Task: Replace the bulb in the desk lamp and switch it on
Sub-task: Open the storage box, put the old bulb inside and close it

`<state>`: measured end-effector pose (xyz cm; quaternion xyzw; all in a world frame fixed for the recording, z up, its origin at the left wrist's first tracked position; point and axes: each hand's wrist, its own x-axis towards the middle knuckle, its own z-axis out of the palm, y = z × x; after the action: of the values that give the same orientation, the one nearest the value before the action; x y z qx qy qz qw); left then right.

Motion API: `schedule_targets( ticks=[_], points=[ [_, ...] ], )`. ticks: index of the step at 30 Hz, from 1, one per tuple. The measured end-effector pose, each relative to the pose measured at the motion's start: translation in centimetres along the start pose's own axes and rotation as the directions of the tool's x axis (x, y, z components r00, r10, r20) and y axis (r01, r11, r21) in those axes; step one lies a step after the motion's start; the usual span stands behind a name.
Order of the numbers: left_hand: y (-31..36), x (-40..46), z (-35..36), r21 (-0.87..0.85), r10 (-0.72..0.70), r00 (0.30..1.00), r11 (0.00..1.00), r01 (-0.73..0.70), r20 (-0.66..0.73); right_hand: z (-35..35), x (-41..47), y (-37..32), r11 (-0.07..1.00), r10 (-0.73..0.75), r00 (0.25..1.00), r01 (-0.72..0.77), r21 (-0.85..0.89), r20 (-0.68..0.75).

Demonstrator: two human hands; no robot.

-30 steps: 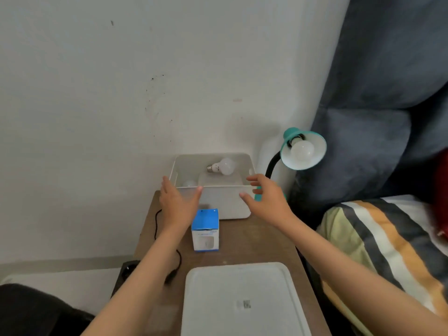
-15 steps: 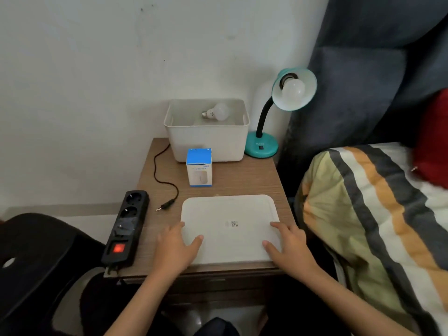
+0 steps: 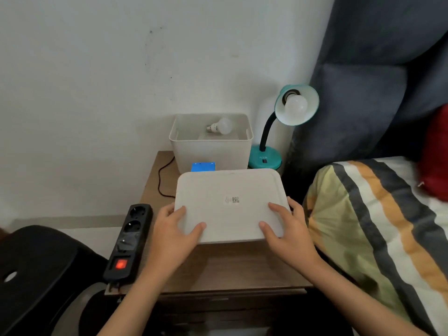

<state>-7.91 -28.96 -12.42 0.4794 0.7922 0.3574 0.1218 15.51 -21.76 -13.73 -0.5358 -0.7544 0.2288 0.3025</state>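
Observation:
A teal desk lamp (image 3: 265, 159) stands at the back right of the wooden side table (image 3: 232, 265), with a white bulb (image 3: 296, 106) in its shade. A second white bulb (image 3: 221, 126) lies inside the open white bin (image 3: 211, 151) beside the lamp. A blue bulb box (image 3: 203, 166) stands in front of the bin, mostly hidden by the white lid (image 3: 230, 204). My left hand (image 3: 173, 229) and my right hand (image 3: 288, 226) grip the lid's near corners and hold it lifted above the table.
A black power strip (image 3: 128, 241) with a lit red switch lies along the table's left edge. A black cord (image 3: 161, 183) runs on the table behind it. A striped pillow (image 3: 378, 226) lies to the right, a black chair (image 3: 36, 265) to the left.
My hands left the bin, came down to the lid at the table's front and took hold of it. The lid is now raised and moved toward the bin.

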Motion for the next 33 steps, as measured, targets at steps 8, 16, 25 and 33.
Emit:
schedule_targets(
  ticks=[8, 16, 25, 33],
  points=[
    [4.4, 12.4, -3.5, 0.001, 0.080, 0.991, 0.997, -0.080, -0.103, -1.4, 13.4, -5.8, 0.999, -0.014, 1.000, 0.015, 0.048, -0.012],
    [4.1, 22.3, -3.0, -0.049, 0.021, 1.000, 0.999, -0.021, -0.003, 2.0, 23.4, -7.5, 0.997, 0.045, 0.998, -0.047, 0.060, 0.040],
    [3.5, 26.0, -0.9, -0.002, 0.055, 0.997, 0.998, -0.055, 0.057, 4.2, 27.3, -5.9, 0.994, 0.094, 0.995, -0.096, 0.045, 0.031],
    [2.9, 26.1, 0.0, 0.086, 0.101, 0.991, 0.990, -0.108, 0.088, 5.5, 27.2, -5.0, 0.997, 0.073, 0.997, -0.072, -0.025, 0.034]
  ],
)
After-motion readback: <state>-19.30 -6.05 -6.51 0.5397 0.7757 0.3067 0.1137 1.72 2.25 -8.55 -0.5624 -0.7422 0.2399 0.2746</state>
